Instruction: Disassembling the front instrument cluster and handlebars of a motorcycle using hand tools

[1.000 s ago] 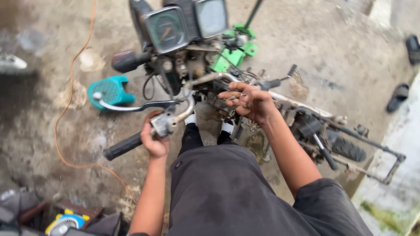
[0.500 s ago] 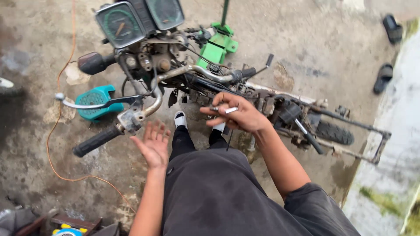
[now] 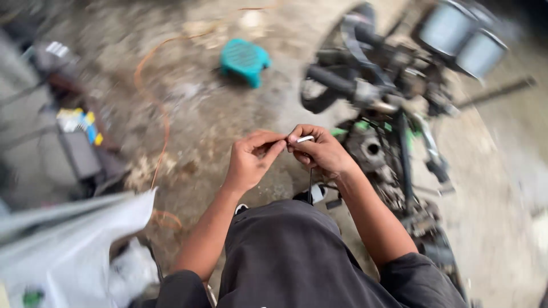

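Note:
My left hand (image 3: pixel 251 159) and my right hand (image 3: pixel 321 151) meet in front of me, fingertips pinched together on a small pale rod-like piece (image 3: pixel 304 139) with a thin dark wire (image 3: pixel 310 183) hanging from it. Both hands grip this piece above my dark trousers (image 3: pixel 285 256). A stripped motorcycle (image 3: pixel 394 108) stands to the right, its handlebar grip (image 3: pixel 331 81) and two round gauges (image 3: pixel 462 40) blurred by motion.
A teal plastic stool (image 3: pixel 244 60) sits on the dirty concrete floor ahead. An orange cable (image 3: pixel 157 102) loops across the floor. A dark toolbox with coloured items (image 3: pixel 80 137) lies at left, a white plastic bag (image 3: pixel 68 239) at lower left.
The view has swung left, so the motorcycle now sits at right. My left hand left the handlebar area and joined my right hand on the small pale piece.

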